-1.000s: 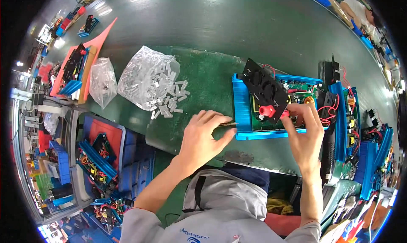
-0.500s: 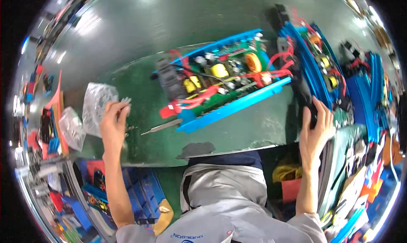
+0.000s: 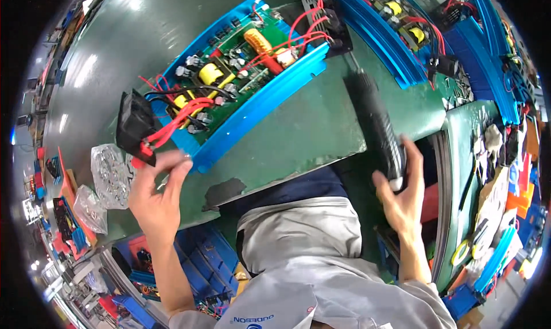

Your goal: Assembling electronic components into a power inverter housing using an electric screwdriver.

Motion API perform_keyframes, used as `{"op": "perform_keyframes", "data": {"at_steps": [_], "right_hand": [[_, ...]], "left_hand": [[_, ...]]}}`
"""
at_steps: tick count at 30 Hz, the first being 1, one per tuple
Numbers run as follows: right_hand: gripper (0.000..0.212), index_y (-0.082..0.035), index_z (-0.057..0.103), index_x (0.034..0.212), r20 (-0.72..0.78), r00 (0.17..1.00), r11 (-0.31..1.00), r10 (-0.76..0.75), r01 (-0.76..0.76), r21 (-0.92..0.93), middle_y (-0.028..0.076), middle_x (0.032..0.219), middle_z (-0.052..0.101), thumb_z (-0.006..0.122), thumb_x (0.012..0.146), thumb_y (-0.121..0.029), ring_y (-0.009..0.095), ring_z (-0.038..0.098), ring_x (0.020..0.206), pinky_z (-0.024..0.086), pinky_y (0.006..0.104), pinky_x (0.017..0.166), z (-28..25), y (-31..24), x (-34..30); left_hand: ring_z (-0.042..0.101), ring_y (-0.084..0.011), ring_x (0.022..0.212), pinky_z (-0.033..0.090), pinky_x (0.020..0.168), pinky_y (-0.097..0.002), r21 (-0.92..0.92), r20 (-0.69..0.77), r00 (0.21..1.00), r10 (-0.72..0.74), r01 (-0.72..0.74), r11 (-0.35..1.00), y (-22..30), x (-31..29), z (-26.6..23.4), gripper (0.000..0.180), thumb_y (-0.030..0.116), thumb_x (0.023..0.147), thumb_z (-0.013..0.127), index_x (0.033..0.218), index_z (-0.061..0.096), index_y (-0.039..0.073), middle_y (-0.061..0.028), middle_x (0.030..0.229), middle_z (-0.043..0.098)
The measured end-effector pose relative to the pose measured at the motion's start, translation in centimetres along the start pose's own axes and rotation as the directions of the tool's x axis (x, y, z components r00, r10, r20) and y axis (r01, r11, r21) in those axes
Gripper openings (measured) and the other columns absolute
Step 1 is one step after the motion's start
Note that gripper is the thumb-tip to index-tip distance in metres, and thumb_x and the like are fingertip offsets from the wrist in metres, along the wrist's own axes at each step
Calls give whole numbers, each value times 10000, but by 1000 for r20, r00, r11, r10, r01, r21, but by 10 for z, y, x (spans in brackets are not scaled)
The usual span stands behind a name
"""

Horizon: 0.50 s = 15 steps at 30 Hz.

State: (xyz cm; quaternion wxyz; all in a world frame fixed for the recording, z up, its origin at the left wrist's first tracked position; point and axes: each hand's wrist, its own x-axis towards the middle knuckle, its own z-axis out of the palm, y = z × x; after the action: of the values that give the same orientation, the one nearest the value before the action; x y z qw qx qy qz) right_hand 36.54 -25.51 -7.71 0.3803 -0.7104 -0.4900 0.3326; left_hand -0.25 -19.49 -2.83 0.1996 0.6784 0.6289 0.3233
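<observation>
My left hand [image 3: 156,200] is pinched closed beside the near left corner of a blue metal housing [image 3: 264,112]. Something small and pale shows among its fingers, too small to name. Inside the housing sits a green circuit board [image 3: 241,43] with yellow transformers, a copper-coloured coil and red wires. A black end panel [image 3: 135,119] hangs by wires at the housing's left end, just above my left hand. My right hand [image 3: 404,200] grips the lower end of a black electric screwdriver [image 3: 376,122], its bit pointing away from me toward the black panel [image 3: 326,28] at the housing's right end.
Clear plastic bags [image 3: 110,177] lie on the green table [image 3: 298,137] to the left. A second blue housing [image 3: 376,30] with a board stands at the far right, beside more blue housing parts [image 3: 479,62]. Loose small metal parts [image 3: 457,92] lie near the right edge.
The view has shifted. My left hand has gone from beside the plastic bags to the housing's near left corner. My right hand has drawn the screwdriver nearer to me, its bit pointing away.
</observation>
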Motion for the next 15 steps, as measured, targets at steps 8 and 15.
{"op": "perform_keyframes", "data": {"at_steps": [8,15], "right_hand": [[391,-48,537,1080,592,767,838,249,-477,265,10,835,596,732,745,8,83,565,738,460,251,646,24,9,-45],[532,-1,518,1254,669,739,960,82,-239,147,72,836,641,751,778,-39,151,627,735,513,295,698,44,-8,-44]], "left_hand": [[701,-195,829,541,767,-292,125,76,947,311,-319,940,37,54,48,193,-40,842,744,1028,725,5,-110,925,729],[653,-211,792,522,670,-304,329,112,884,454,-465,822,36,61,56,207,-47,795,760,990,710,-1,-141,1334,588]]}}
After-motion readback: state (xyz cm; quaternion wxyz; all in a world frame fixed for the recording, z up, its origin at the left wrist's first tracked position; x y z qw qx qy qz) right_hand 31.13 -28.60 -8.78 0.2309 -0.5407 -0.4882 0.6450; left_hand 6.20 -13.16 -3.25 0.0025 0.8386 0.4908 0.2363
